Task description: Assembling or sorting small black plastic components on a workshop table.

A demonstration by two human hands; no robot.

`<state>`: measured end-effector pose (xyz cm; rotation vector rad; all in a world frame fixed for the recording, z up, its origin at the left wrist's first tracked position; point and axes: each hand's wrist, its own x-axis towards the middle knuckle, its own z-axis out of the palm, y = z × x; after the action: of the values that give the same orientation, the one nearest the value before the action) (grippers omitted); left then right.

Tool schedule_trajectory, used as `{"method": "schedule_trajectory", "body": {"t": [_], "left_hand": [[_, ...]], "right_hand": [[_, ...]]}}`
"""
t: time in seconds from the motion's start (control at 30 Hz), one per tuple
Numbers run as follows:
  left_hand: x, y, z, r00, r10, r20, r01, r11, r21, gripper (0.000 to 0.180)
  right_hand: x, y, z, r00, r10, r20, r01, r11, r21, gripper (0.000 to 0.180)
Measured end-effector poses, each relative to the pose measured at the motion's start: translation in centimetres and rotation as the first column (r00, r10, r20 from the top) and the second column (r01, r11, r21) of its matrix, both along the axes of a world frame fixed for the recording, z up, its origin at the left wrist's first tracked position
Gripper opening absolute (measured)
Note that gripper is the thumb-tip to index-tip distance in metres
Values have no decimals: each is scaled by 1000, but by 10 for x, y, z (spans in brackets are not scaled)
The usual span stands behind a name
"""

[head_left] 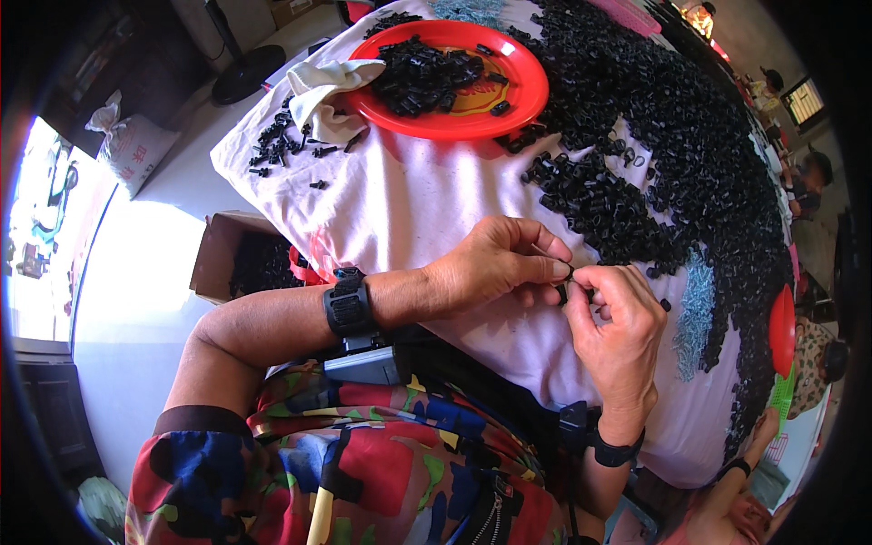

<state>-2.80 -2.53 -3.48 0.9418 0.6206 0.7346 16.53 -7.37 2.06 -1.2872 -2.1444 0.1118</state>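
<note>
My left hand [495, 265] and my right hand [619, 325] meet over the pale cloth-covered table [409, 213]. Between their fingertips is a small black plastic part [570, 282]; both hands pinch it, and a thin metal pin seems to stick out by the left thumb. A large heap of small black plastic parts [672, 145] spreads across the table just beyond my hands. A red round tray [518, 91] at the far side holds more black parts.
A crumpled white glove [329, 91] lies beside the red tray, with loose black pieces [282, 141] near it. A cardboard box [218, 254] of black parts stands below the table's left edge. Another person's arm [754, 454] shows at lower right.
</note>
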Motion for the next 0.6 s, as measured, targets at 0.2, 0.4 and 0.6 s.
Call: {"method": "schedule_trajectory", "body": {"t": [0.2,0.4,0.6], "left_hand": [[-6,4,5,978,-78,191,130,952,-277,22],[-10,7,7,937,-90,337,234,880,-414,20],[-17,22,3,957,21,289,104,907,-409,14]], "right_hand": [[-1,-2,7,994,1,-108,-5,999,-33,22],[8,2,9,987,-71,-143,68,997,-29,22],[55,12,-12,956,-261,134,275,956,-100,23]]}}
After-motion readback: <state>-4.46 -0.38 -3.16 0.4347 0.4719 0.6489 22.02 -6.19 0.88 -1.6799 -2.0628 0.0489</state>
